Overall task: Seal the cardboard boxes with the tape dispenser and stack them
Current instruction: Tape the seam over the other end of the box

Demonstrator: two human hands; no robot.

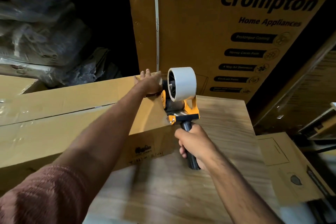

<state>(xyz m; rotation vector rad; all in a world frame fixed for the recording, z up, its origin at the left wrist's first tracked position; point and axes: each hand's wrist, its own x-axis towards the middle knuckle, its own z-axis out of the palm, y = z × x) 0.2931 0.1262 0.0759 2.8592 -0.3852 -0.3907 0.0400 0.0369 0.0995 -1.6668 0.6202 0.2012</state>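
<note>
A long brown cardboard box lies across a wooden table, its top flaps closed along a middle seam. My left hand presses flat, fingers straight, on the box's far right top corner. My right hand grips the black handle of a yellow tape dispenser carrying a white tape roll. The dispenser's head sits at the box's right end edge, just beside my left hand.
A tall printed "Crompton" carton stands upright behind the table. Another flat cardboard box lies low at the right. Plastic-wrapped bundles fill the dark back left. A second box edge shows at far left.
</note>
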